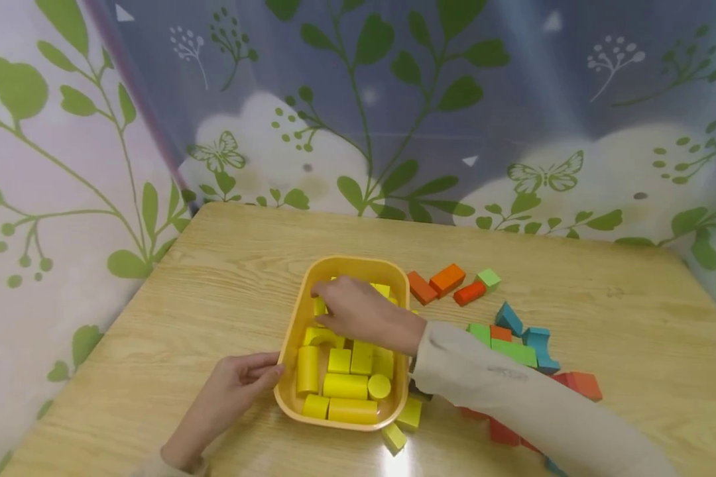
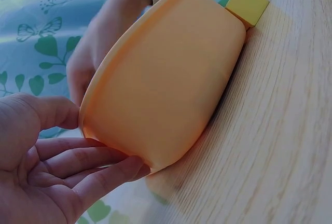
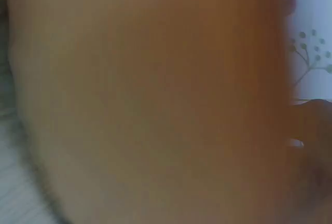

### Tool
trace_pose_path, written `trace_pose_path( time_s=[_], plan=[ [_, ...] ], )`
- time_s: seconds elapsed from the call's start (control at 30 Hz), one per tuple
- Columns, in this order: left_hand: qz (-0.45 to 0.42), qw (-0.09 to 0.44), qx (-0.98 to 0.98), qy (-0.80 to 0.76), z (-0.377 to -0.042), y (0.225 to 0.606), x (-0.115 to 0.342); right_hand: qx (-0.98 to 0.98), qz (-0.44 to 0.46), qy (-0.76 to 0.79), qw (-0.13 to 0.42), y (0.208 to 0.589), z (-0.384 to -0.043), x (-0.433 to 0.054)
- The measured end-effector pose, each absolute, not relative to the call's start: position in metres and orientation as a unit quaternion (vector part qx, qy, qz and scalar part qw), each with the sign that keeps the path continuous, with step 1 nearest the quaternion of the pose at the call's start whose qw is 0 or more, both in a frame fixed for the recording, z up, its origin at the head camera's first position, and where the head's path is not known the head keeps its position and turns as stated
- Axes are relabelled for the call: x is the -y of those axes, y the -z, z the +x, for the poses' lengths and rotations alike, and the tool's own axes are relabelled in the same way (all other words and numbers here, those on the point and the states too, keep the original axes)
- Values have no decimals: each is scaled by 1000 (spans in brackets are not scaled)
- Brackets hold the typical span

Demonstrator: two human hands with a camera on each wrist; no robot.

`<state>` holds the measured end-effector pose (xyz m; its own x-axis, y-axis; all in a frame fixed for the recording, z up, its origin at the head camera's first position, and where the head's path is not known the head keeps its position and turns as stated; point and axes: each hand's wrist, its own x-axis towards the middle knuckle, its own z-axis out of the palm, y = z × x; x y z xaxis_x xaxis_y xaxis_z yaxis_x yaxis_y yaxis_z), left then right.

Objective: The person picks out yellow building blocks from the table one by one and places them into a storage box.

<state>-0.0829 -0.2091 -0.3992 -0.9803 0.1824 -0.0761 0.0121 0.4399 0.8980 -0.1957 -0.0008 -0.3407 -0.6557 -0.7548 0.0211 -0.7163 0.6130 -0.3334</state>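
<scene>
An orange-yellow plastic bin (image 1: 341,424) stands on the wooden table, holding several yellow blocks: cylinders, cubes and an arch. My left hand (image 1: 229,397) holds the bin's left side, thumb at the rim and fingers against the outer wall, as the left wrist view shows with the bin (image 2: 166,73) close by. Over the bin's far half, my right hand (image 1: 360,315) reaches in, and a yellow block (image 1: 319,307) sits between its thumb and index finger. The hand hides the blocks beneath it. In the right wrist view, a blurred tan-orange surface fills most of the picture.
Orange and red blocks (image 1: 447,280) and a light green cube (image 1: 488,279) lie right of the bin. Green blocks (image 1: 513,352) and blue blocks (image 1: 537,341) lie near the right sleeve. Loose yellow blocks (image 1: 410,415) touch or neighbour the bin's near right corner. A patterned wall stands behind.
</scene>
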Motion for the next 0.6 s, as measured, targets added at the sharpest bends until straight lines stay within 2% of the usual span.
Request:
trace_pose_path(
  time_s=[0.23,0.4,0.6],
  plan=[
    [64,73,-843,-529,-82,400,209,-899,-407,130,91,363,-200,10],
    [72,65,-846,-525,-83,397,211,-903,-416,100,47,366,-203,3],
    [73,70,-841,-531,-82,399,211,-888,-453,80,23,373,-202,3]
  ],
)
